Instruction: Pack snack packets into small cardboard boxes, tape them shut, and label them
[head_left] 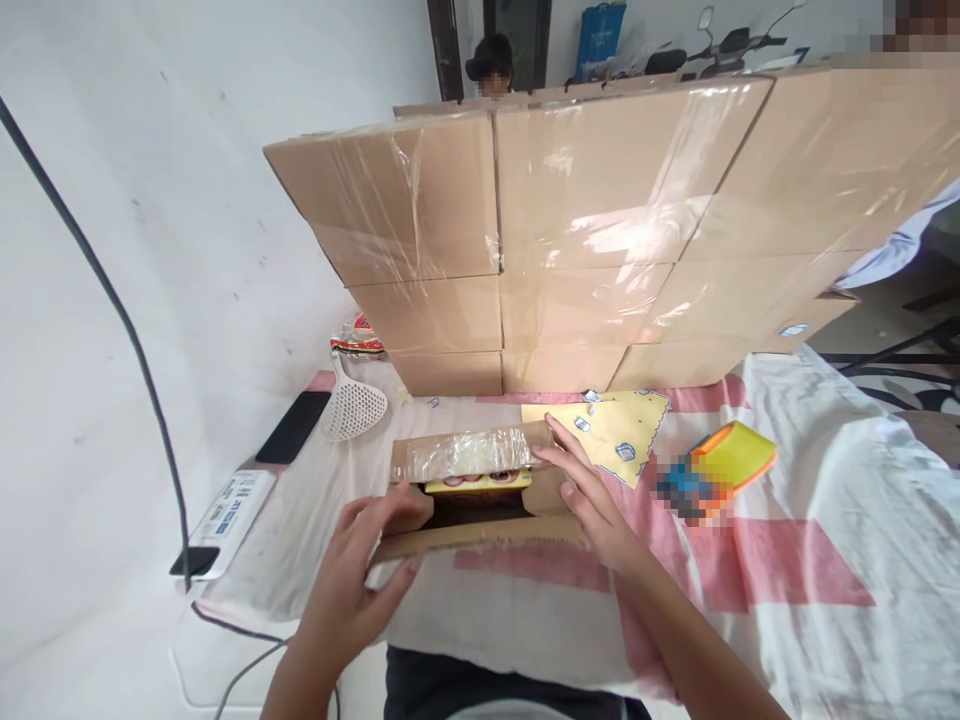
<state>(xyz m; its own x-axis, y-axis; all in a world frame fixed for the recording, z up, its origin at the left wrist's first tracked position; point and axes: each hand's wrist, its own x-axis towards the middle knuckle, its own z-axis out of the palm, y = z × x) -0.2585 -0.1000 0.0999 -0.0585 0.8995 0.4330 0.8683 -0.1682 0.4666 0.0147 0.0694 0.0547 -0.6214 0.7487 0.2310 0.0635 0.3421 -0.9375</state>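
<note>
A small cardboard box (pixel 480 537) stands on the bed-like surface before me with its top flaps raised. Clear tape covers its far flap (pixel 465 455). Inside, a yellow package (pixel 480 482) with red markings is partly visible; the rest of it is hidden. My left hand (pixel 360 560) grips the box's left side, its fingers over the side flap and its thumb by the near flap. At the right, my right hand (pixel 589 490) holds the corner, its fingers on the end of the taped flap.
Large taped cartons (pixel 585 230) form a wall behind. A white slotted scoop (pixel 356 408), a black phone (pixel 294 427) and a white power strip (pixel 232 525) lie left. To the right are a yellow patterned sheet (pixel 637 425) and a yellow-orange packet (pixel 739 460). A person (pixel 491 65) is beyond the cartons.
</note>
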